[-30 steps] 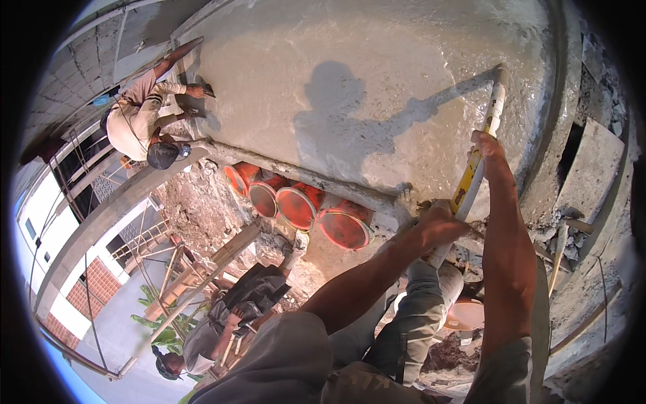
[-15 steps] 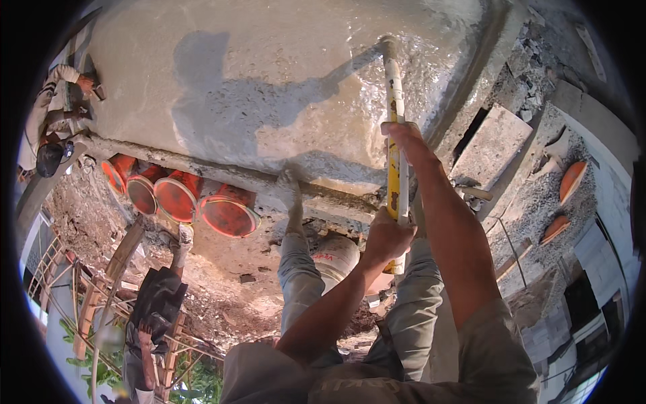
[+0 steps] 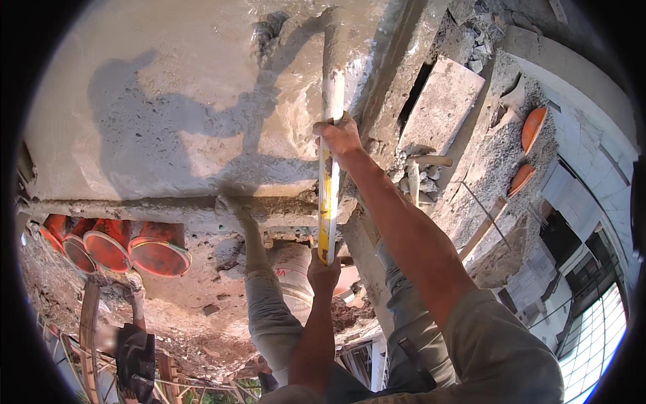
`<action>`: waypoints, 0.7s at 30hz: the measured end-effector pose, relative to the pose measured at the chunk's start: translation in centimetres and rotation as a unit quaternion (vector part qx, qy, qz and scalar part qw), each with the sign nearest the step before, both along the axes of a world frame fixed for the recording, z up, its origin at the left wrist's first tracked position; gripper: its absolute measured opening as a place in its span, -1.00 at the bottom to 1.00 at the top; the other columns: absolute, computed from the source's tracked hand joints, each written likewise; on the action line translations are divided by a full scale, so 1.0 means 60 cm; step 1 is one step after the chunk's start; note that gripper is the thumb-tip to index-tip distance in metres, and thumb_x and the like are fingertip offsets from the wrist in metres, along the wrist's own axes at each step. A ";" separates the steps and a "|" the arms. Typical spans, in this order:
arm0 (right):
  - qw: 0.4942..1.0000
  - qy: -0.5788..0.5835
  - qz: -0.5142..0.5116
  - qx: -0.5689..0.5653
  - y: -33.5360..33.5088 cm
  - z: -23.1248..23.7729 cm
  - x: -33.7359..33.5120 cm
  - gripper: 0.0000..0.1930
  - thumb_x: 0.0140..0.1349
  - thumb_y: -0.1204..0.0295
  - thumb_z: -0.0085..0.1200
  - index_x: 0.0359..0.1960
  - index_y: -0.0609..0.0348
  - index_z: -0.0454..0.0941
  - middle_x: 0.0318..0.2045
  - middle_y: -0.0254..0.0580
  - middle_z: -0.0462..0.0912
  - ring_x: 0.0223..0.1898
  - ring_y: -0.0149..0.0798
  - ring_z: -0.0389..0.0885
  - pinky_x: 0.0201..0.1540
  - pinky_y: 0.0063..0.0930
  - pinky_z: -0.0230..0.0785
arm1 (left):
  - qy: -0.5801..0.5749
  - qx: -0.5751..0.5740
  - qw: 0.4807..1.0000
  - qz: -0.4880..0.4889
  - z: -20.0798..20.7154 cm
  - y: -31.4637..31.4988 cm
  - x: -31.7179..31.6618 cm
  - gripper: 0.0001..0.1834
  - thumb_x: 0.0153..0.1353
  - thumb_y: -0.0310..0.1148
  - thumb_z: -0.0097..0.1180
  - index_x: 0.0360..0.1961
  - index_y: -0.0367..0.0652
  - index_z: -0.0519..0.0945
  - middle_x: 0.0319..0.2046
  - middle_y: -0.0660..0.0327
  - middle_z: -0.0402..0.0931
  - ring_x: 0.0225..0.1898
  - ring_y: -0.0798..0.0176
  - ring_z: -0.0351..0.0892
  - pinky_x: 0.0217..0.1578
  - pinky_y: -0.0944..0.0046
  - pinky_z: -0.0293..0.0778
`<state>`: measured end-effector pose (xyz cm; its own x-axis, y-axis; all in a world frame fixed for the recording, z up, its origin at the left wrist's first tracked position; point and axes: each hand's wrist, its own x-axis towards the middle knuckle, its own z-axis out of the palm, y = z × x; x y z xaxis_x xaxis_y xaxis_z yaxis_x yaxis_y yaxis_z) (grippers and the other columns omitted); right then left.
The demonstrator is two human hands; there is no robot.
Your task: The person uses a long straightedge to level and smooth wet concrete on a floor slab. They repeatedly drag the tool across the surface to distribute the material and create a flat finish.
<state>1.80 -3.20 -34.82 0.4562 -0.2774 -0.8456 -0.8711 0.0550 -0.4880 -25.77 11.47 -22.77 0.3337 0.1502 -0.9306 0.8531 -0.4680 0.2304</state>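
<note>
Gripping the long straightedge [image 3: 328,182] at two stations, both hands are closed round it; the left hand [image 3: 324,273] wraps the near yellow end, the right hand [image 3: 340,138] clamps mid-length; its long axis runs straight away from the body, far end resting on the wet concrete slab [image 3: 182,87]; the right hand is nearer the slab; orange pipe ends [image 3: 158,256] lie left below the edge.
</note>
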 end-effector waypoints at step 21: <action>0.961 -0.071 0.154 -0.217 -0.443 -0.166 0.465 -0.81 0.17 0.28 0.11 -0.49 0.09 0.50 -0.59 -0.27 0.48 -0.61 -0.27 0.42 -0.54 -0.25 0.35 | -0.045 -0.299 0.951 0.068 -0.167 -0.275 0.417 -0.53 0.00 -0.19 0.23 -0.18 -0.36 0.52 -0.29 -0.15 0.60 -0.26 0.01 0.68 -0.26 0.07 0.61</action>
